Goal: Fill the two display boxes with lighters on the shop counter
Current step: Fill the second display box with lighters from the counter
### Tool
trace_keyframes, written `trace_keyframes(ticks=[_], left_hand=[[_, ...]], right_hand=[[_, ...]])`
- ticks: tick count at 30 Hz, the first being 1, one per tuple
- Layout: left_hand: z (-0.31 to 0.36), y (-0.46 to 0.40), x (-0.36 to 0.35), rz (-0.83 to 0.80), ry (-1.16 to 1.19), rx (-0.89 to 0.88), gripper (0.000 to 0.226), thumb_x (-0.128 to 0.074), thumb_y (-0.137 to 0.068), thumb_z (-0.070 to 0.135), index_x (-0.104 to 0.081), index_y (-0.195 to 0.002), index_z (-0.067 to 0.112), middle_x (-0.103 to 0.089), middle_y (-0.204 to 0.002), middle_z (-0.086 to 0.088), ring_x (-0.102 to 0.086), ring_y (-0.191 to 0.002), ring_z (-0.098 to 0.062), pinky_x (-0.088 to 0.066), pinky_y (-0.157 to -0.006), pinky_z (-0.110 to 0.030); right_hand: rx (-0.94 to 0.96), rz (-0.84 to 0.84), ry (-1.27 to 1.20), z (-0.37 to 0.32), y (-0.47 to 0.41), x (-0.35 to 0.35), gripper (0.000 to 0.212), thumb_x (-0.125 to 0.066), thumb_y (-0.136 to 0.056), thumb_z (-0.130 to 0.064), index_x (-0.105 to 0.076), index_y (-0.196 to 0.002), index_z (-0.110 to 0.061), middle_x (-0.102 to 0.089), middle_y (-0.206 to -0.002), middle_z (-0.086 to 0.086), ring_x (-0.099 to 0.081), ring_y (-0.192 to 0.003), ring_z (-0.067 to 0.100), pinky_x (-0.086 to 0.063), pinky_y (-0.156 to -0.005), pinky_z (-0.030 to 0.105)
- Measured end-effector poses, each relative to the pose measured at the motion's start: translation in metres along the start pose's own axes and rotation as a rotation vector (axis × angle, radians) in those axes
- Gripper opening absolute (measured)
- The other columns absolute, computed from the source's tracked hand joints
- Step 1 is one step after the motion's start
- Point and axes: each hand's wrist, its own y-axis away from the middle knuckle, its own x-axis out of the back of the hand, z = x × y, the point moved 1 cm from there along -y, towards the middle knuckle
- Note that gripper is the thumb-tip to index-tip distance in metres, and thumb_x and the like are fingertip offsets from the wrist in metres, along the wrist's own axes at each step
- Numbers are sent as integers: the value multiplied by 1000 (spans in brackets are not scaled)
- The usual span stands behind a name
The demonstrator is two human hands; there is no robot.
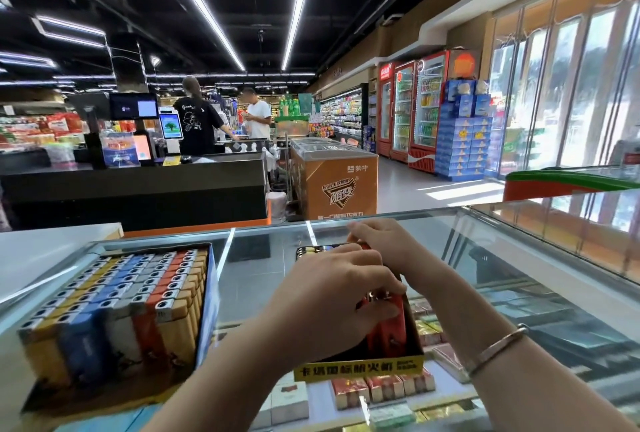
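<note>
Two display boxes sit on the glass counter [450, 258]. The left box [207, 307] is packed w/ upright lighters [131, 293] in colour rows: yellow, blue, grey, red, tan. The right box [360, 367], black w/ a yellow front strip, sits just beside it at centre and is mostly hidden by both hands. Left hand [332, 300] is over the box's near part, fingers curled round red lighters [388, 331] standing inside. Right hand [384, 244] is at the far end of the box, fingers bent down onto the lighters there; can't tell if it's pinching one or just pressing. A few metal lighter tops [308, 251] show at the box's far left corner. Bracelet [498, 348] on the right wrist. Under the glass: cigarette packs [381, 388]. Beyond: a black checkout counter [138, 189] w/ two people [221, 120], an orange chest freezer [339, 182], drink fridges [415, 109] along the right wall.
</note>
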Motion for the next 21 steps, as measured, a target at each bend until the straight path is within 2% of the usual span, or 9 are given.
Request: trace_keyframes(ticks=[3,9,12,17,19,21], left_hand=[[-4,1,2,-25,48,27,23,-60,-78,35,-71,-98,31,-63,-85,19,-41,-81,9,-49,-65,-24],[-5,1,4,-29,27,3,24,-62,-77,35,-71,-98,31,-44,-80,28,-35,-80,8,-43,-62,-19],[-5,1,3,-10,-14,2,24,-62,-76,36,-72,-97,31,-56,-80,22,-35,-79,7,-45,-60,-22],[-3,1,5,-44,-110,-33,23,-59,-79,34,-72,-97,28,-65,-83,12,-53,-84,-6,-43,-59,-21],[-3,2,7,-57,-117,-45,22,-60,-79,33,-72,-96,29,-64,-84,13,-49,-83,-4,-35,-58,-13],[-1,2,6,-75,-131,-74,20,-61,-78,32,-72,-95,29,-62,-83,12,-40,-79,-1,-27,-57,-9]], right_hand=[[-3,-5,-2,1,0,1,38,-48,-94,-34,-65,-70,-10,-60,-64,-1,-53,-60,9,-44,-64,26],[-2,-14,-4,0,1,1,39,-47,-95,-34,-63,-65,-15,-60,-62,-2,-54,-60,9,-44,-63,26],[1,-19,-12,1,1,1,40,-47,-95,-34,-58,-59,-19,-56,-56,-6,-51,-55,7,-42,-61,25],[2,-15,-19,2,1,1,41,-48,-94,-35,-58,-58,-20,-56,-54,-7,-50,-51,5,-41,-58,24],[-3,-18,-19,2,1,1,41,-48,-94,-36,-59,-58,-20,-57,-53,-8,-51,-50,3,-42,-58,24],[-8,-18,-10,1,1,0,40,-48,-94,-36,-64,-64,-16,-60,-60,-4,-54,-57,7,-45,-62,29]])
